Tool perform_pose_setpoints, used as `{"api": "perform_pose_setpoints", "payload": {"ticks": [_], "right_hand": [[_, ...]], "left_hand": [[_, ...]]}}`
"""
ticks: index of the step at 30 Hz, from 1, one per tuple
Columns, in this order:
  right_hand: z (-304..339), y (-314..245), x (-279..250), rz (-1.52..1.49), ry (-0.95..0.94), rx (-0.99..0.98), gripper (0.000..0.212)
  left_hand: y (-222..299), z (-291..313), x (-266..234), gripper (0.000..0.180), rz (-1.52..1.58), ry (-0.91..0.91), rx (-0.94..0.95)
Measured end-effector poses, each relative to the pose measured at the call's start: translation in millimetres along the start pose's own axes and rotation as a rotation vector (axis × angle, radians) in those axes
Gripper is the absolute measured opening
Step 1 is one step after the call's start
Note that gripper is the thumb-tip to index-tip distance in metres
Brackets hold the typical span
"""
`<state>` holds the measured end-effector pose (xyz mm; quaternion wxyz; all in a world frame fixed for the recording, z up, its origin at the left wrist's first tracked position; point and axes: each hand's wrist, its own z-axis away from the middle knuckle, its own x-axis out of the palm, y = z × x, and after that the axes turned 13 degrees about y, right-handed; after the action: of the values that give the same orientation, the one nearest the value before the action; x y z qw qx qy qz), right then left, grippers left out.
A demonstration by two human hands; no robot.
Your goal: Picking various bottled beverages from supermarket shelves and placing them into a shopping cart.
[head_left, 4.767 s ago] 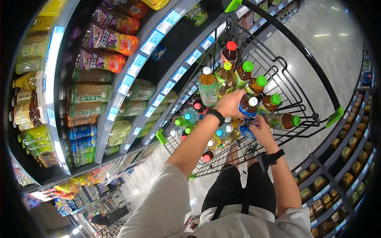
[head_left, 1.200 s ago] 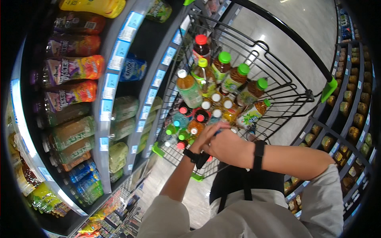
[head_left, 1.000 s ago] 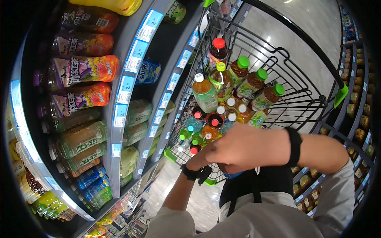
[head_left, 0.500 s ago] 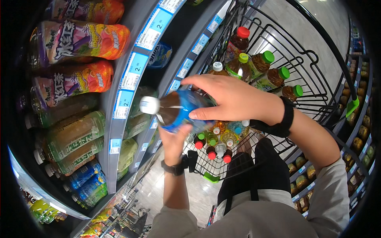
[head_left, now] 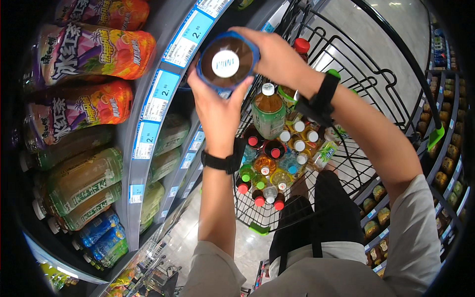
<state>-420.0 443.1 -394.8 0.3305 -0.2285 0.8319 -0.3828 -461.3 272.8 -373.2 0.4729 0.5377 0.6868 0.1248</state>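
Note:
A large bottle of brown drink [head_left: 208, 65] with a white cap and a blue label is between my hands, its cap facing up at me. Around its near side curl the fingers and thumb of my left hand [head_left: 217, 109]. My right hand [head_left: 277, 55] grips its far right side. The bottle is level with the shelf edge, beside the blue-and-white price tags [head_left: 190, 37]. To the right and below stands a black wire shopping cart [head_left: 366, 64]; a green-labelled bottle with a white cap [head_left: 269, 116] stands in it, among several smaller capped bottles [head_left: 264, 166].
Shelves of purple-and-orange bottles [head_left: 99, 52], green-labelled bottles [head_left: 84, 180] and blue-labelled bottles [head_left: 101, 232] line the left. On the right runs another stocked shelf [head_left: 448, 148]. The cart's handle bar [head_left: 413, 44] curves across the upper right.
Both hands have carried the bottle up and away from me, toward the shelf. It has turned from lying sideways to cap facing me, uncovering more bottles in the cart.

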Motion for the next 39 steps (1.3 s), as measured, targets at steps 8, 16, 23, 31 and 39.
{"api": "perform_pose_setpoints", "payload": {"ticks": [8, 16, 23, 31, 39], "right_hand": [[-26.0, 46.8, 18.7, 0.058, -0.028, 0.18, 0.07], [-50.2, 45.7, 39.1, 0.169, -0.197, 0.229, 0.053], [-40.9, 31.6, 25.7, 0.126, -0.183, 0.224, 0.039], [85.2, -9.3, -62.5, -0.099, -0.28, 0.545, 0.013], [119.3, -4.1, -30.0, 0.098, -0.324, 0.433, 0.039]], "left_hand": [[19.0, -38.4, 21.7, 0.077, -0.497, -0.252, -0.154], [-10.1, -38.4, 32.2, 0.045, -0.482, -0.139, -0.205], [21.5, 13.6, 23.3, 0.042, -0.132, -0.07, -0.269], [-1.8, 145.0, 26.7, 0.055, 0.007, -0.262, -0.81], [-23.7, 130.0, 50.8, 0.081, -0.068, -0.438, -0.622]]}}
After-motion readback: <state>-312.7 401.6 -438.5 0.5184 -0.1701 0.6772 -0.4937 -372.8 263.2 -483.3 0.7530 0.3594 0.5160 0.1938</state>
